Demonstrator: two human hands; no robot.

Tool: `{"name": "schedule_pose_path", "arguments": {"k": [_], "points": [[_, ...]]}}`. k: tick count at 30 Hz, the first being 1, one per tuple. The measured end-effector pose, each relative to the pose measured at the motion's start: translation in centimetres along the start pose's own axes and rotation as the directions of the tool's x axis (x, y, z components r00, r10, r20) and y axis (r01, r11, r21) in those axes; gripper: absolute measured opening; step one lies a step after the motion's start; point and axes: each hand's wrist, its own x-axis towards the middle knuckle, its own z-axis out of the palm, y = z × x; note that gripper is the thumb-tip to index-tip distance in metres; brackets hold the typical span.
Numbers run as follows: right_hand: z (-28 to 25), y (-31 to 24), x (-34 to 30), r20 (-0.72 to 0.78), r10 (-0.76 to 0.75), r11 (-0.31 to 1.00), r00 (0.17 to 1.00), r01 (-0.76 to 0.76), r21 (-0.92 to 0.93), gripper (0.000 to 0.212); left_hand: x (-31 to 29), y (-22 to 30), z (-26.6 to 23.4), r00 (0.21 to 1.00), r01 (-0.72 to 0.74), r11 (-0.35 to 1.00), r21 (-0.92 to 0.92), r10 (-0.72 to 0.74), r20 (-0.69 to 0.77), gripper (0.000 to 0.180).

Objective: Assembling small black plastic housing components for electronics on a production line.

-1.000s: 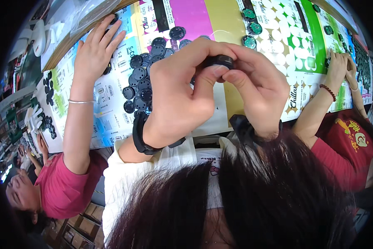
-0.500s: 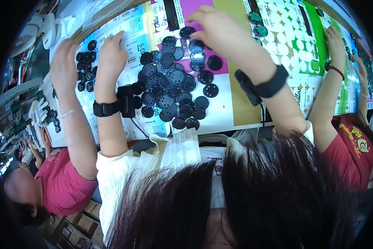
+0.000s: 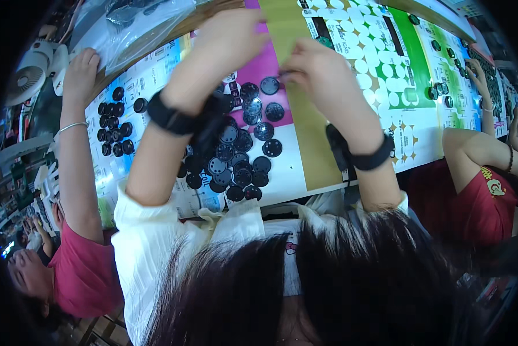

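Note:
My left hand (image 3: 230, 40) hovers over the far side of the work surface, smeared by motion, so its fingers cannot be made out. Across from it, my right hand (image 3: 316, 63) has thumb and fingers pinched together; whatever is between them is too small to name. Below both hands spreads a pile of flat black discs with small holes (image 3: 236, 155), partly hidden behind my left wrist. One loose black disc (image 3: 269, 86) lies just beneath my right fingertips, and several more are scattered along the pile's right edge. Black straps with dark boxes sit on both my wrists.
Black round parts (image 3: 115, 124) stand grouped at the left. Green-and-black round parts (image 3: 437, 90) sit at the right, near a co-worker's hand (image 3: 478, 78). Another co-worker's hand (image 3: 83, 66) rests by the wooden ledge at far left. Clear plastic sheeting (image 3: 138, 34) covers the back; a fan (image 3: 31, 81) stands beyond.
My left hand has swung right from beside the grouped black parts to the far middle. My right hand has shifted slightly right and down, its fingers now pinched. The view has turned a little.

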Motion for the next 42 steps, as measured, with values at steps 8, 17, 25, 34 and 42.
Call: {"name": "schedule_pose_path", "arguments": {"k": [8,17,25,34,42], "points": [[-4.6,-0.4,-7.0,0.044,0.587,0.743,0.808,-0.56,0.367,0.023,7.7,3.2,9.6,0.964,-0.174,0.947,-0.27,0.22,0.149,0.03],[-4.2,-0.5,-6.3,-0.07,0.686,0.519,0.725,-0.419,0.745,0.025,4.2,3.4,5.5,0.989,-0.002,0.895,-0.447,0.069,0.133,0.024],[-3.5,-3.5,-3.4,-0.107,0.567,0.427,0.817,-0.181,0.886,0.027,-3.9,5.6,-1.3,0.976,0.219,0.242,-0.945,-0.073,0.207,0.02],[-2.2,-4.4,-2.9,-0.163,0.476,0.616,0.864,-0.195,0.764,0.028,-7.7,6.5,-1.3,0.974,0.117,0.007,-0.993,-0.198,0.113,0.024],[-1.2,-4.8,-2.3,-0.458,0.129,0.962,0.879,0.001,0.273,0.036,-8.4,7.2,-0.6,0.93,-0.022,0.12,-0.992,-0.361,-0.064,0.018]]}}
